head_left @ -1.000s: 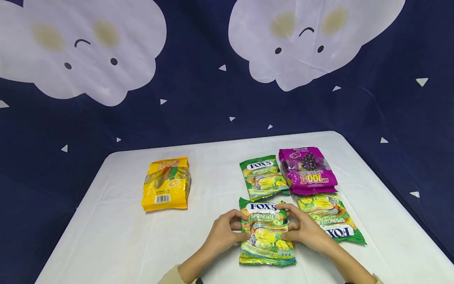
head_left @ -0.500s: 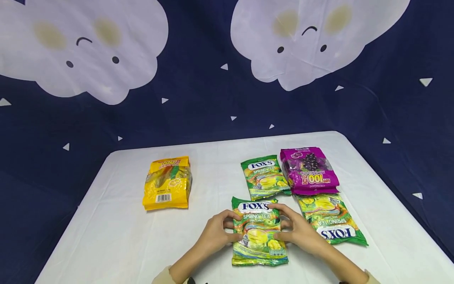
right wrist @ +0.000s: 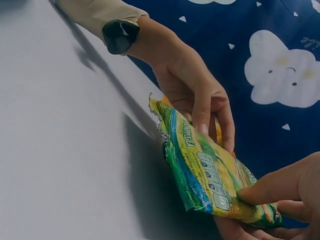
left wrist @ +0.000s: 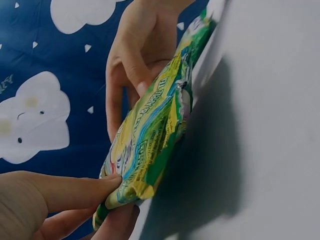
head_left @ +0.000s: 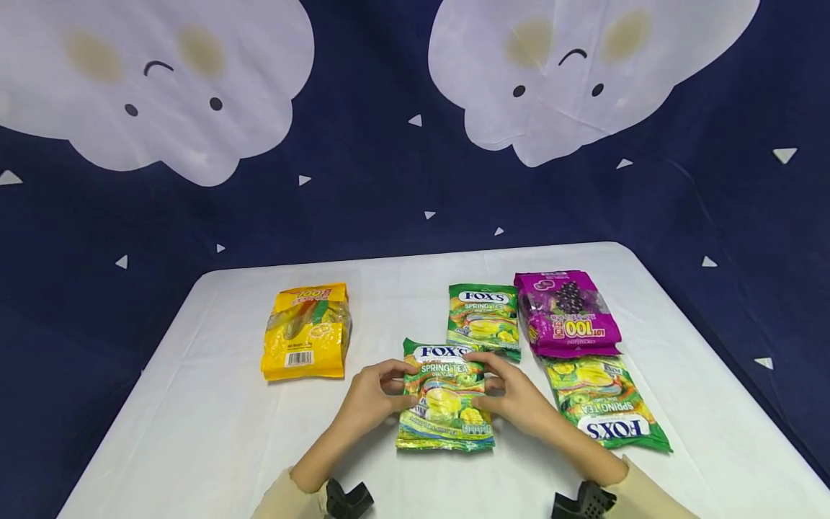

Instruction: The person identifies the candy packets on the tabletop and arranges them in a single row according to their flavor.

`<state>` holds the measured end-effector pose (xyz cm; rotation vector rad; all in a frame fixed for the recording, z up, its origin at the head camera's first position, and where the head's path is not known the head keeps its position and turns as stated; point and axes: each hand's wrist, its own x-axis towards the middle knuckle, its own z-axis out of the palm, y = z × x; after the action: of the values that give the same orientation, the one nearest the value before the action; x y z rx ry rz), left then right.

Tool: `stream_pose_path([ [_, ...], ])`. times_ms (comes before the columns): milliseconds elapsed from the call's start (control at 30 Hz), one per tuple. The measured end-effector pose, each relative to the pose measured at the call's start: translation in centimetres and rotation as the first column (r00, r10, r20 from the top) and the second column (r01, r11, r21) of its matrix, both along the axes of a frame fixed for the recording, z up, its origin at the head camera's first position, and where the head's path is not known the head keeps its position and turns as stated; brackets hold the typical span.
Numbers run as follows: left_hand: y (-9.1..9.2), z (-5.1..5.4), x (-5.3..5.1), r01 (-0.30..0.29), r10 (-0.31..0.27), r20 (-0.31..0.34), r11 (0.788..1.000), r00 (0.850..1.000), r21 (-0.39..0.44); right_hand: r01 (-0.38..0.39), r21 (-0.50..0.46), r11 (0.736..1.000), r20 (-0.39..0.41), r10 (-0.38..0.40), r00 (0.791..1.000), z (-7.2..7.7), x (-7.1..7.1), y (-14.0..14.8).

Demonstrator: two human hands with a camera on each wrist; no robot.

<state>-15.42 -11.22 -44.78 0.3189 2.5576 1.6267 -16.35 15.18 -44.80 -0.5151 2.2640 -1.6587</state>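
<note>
A green and yellow candy bag [head_left: 443, 414] printed "FOX'S Spring Tea" is held near the table's front middle. My left hand [head_left: 376, 395] grips its left side and my right hand [head_left: 512, 398] its right side, thumbs on the printed face and other fingers partly hidden. In the left wrist view, the left thumb [left wrist: 85, 190] lies on top with fingers below. The right wrist view shows the bag [right wrist: 205, 167] tilted, a shadow beneath it. Just behind it lies a second Fox's bag [head_left: 483, 317], its lower edge close to the held bag's top.
A purple "LOT 100" grape candy bag [head_left: 567, 317] lies at the right, partly over another Fox's bag [head_left: 609, 404] turned upside down. On the left is a yellow candy bag [head_left: 306, 331]. White cloth covers the table [head_left: 194, 425]; a dark blue cloud-print cloth [head_left: 363, 144] hangs behind.
Both hands have carried the held Fox's bag leftward and, lately, a little farther back. The Fox's bag behind it has turned and now lies straighter.
</note>
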Motion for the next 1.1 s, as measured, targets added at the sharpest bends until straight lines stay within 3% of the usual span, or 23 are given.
stream_pose_path([
  [300,-1.7,1.7,-0.7,-0.075,0.075,-0.02,0.997,0.997,0.0,-0.031,-0.062,0.998,-0.004,0.031,1.0,1.0,-1.4,-2.0],
  [500,-2.4,2.6,-1.7,-0.152,0.151,-0.034,0.988,0.988,-0.021,-0.053,-0.106,0.993,-0.007,0.053,0.999,1.6,-3.4,-3.1],
  [800,-3.3,3.6,-3.8,-0.24,0.226,-0.145,0.967,0.963,-0.089,-0.037,-0.154,0.987,0.008,0.039,0.999,2.0,-6.2,-5.1],
  [1100,-4.1,3.7,-5.1,-0.287,0.27,-0.132,0.948,0.954,-0.134,-0.004,-0.185,0.983,0.067,0.017,0.998,1.9,-7.6,-6.4],
])
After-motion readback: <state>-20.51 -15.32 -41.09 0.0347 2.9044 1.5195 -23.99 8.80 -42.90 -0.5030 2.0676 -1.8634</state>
